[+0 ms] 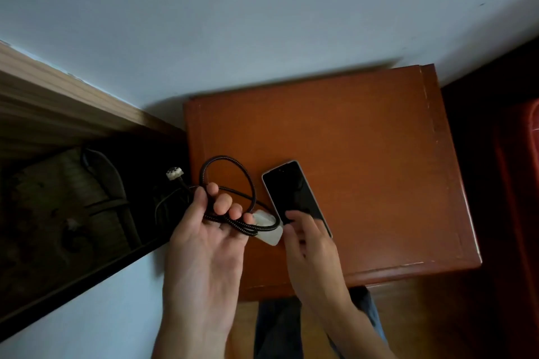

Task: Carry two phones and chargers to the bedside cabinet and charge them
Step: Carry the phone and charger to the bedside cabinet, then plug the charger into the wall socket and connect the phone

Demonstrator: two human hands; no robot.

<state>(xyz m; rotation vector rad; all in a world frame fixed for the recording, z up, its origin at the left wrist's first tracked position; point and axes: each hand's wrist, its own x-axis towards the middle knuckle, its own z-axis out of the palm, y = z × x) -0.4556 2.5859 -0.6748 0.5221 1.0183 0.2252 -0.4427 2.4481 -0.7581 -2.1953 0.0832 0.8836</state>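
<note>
A reddish-brown bedside cabinet (364, 131) stands against the pale wall. A dark-screened phone (291, 189) with a light rim lies near the cabinet's front left. My right hand (309, 239) rests its fingertips on the phone's near end. My left hand (207, 230), palm up, holds a looped black braided charging cable (230, 183). The cable's white plug end (174, 174) sticks out to the left over the dark gap. A white charger block (269, 229) lies between my two hands under the cable. Only one phone is in view.
Left of the cabinet is a dark gap (73, 213) with cords and clutter behind a wooden bed frame (58, 102). A red object (522, 154) sits at the right edge. The wood floor and my trouser legs (277, 329) show below the cabinet.
</note>
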